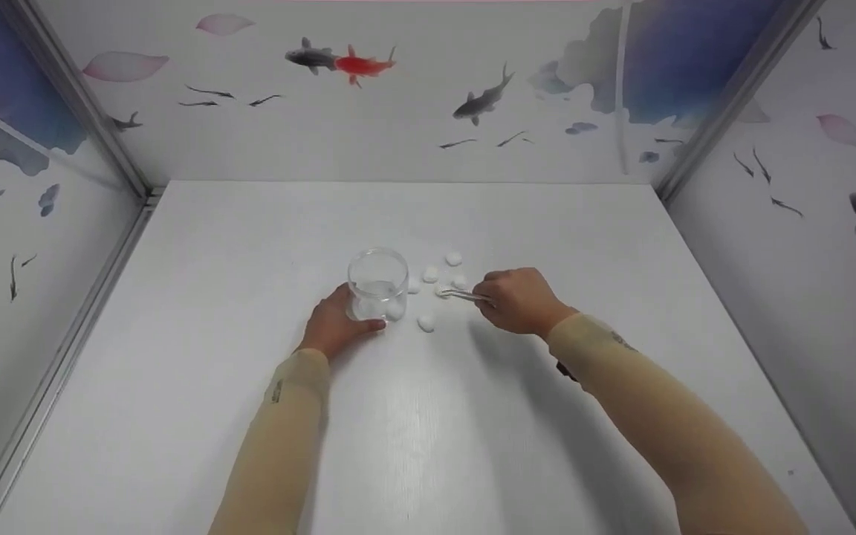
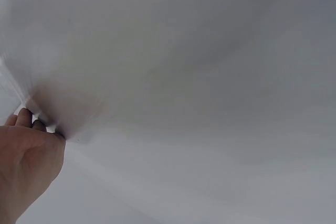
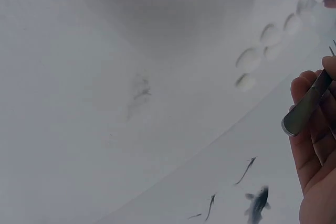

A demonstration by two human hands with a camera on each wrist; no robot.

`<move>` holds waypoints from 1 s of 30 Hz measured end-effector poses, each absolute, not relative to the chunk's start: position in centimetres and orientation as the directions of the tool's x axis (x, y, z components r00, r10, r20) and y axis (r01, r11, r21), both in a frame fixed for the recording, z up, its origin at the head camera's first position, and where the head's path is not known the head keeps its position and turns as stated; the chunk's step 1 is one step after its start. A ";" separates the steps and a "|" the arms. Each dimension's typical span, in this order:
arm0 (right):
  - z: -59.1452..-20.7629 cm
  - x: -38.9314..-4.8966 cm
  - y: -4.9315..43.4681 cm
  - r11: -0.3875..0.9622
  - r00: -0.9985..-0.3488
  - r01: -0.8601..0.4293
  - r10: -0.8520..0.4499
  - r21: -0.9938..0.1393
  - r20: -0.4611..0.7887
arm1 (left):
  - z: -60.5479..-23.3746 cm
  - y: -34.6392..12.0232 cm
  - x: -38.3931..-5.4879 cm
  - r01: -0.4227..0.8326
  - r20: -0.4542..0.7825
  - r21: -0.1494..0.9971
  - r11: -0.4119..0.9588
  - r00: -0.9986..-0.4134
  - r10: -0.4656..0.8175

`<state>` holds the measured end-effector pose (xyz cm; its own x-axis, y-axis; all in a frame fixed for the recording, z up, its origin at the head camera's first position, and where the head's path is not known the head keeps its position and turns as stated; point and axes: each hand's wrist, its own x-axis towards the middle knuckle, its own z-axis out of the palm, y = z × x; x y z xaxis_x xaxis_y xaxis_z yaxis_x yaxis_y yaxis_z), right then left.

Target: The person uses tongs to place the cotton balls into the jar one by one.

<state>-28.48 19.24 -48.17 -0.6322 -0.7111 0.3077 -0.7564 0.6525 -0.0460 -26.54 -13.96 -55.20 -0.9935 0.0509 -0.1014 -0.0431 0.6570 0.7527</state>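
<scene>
The left hand (image 1: 333, 327) is curled round the jar (image 1: 377, 291) on the table (image 1: 413, 446); white balls show through its side. More balls (image 1: 426, 323) lie between it and the tweezers (image 1: 467, 296), clasped by the right hand (image 1: 521, 301). Their tips meet one ball; whether pinched, one cannot tell. A fish-printed wall (image 1: 770, 260) stands farther right. Only the right wrist view shows the tweezers' rounded end.

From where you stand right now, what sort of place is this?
Probably a small work booth, perhaps for staged tabletop tasks: a white table sits between fish-decorated panels on three sides, with grey metal-looking strips along the corners.
</scene>
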 end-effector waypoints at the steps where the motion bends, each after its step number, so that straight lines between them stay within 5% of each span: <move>1: -48.6 -28.3 19.3 0.653 -0.636 -0.756 -0.714 -0.049 0.294 | -55.1 -14.0 -26.5 -0.043 -0.103 0.751 0.659 -0.993 0.051; 30: -50.9 -27.7 18.0 0.643 -0.648 -0.760 -0.736 -0.096 0.198 | -55.3 -13.8 -26.7 -0.060 -0.119 0.744 0.665 -0.992 0.044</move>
